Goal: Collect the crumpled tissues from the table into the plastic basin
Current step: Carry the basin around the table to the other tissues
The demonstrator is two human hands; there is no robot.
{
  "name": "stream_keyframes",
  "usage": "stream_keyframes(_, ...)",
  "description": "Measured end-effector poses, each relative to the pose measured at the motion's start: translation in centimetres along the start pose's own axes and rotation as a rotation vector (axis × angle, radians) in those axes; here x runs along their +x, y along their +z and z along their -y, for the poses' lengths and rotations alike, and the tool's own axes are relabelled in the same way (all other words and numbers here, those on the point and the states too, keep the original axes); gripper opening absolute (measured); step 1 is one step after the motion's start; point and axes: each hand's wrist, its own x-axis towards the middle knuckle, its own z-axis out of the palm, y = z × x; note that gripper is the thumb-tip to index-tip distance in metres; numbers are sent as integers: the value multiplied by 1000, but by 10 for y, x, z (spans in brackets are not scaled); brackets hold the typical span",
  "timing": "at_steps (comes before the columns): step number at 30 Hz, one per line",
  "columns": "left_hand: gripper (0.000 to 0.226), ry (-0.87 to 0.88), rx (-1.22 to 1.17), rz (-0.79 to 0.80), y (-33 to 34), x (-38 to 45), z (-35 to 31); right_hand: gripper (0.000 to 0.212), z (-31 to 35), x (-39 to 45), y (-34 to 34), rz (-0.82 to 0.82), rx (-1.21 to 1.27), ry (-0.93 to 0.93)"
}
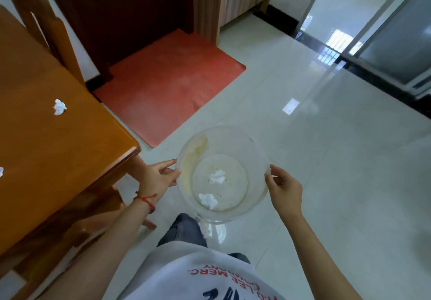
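Closest in, the clear plastic basin (pixel 222 173) hangs over the tiled floor (pixel 326 159), held by its rim between both hands: the left hand (pixel 158 177) with fingers curled on the near-left edge, the right hand (pixel 285 189) pinching the right edge. Two crumpled tissues (pixel 217 176) already lie in its bottom, so the job looks partly done. Farther left, on the wooden surface (pixel 58 148), one tissue (pixel 59 107) remains well apart from the left hand, and another scrap (pixel 1 171) shows at the frame's edge.
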Motion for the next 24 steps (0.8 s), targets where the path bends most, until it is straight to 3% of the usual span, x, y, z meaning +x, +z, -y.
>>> stream_keyframes(10, 44, -68, -8, -106, 6, 89, -37, 25, 58, 128, 32, 120, -86, -106)
stream_keyframes(24, 42, -304, -167, -539, 46, 154, -69, 27, 141, 312, 99, 577, -229, -374)
